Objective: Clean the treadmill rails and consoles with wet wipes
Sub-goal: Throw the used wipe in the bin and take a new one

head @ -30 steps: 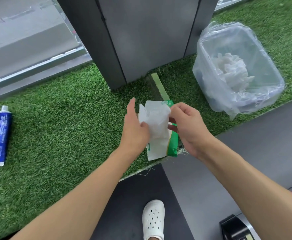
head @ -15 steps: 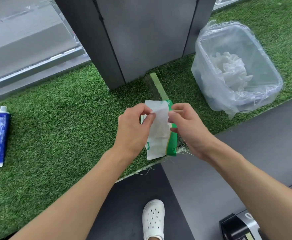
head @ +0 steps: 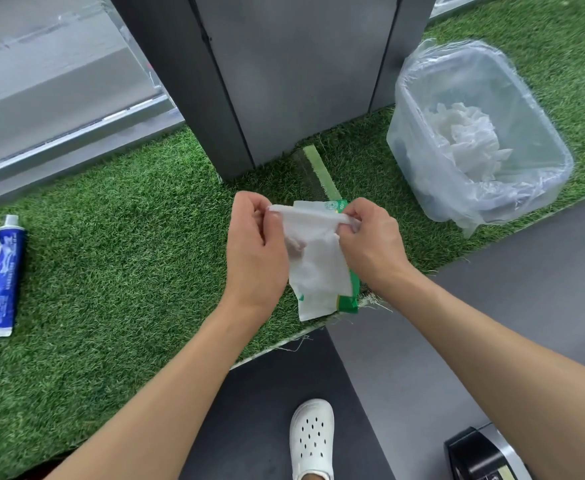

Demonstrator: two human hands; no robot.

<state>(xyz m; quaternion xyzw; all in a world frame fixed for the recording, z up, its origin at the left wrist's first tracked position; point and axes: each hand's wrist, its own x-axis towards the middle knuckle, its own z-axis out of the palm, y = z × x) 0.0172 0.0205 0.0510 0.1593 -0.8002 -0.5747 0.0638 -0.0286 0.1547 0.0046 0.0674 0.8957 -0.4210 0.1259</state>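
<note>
My left grip and right grip pinch the wipe at its top edge; pulling apart evenly should unfold it cleanly.

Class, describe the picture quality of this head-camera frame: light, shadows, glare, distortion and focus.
Head view throughout: soft, even daylight, faint shadows on the grass; mild sheen on the bin liner, no harsh glare; the wide-angle lens tilts the pillar and the window rail; left hand, right hand and wet wipe look sharp.
</note>
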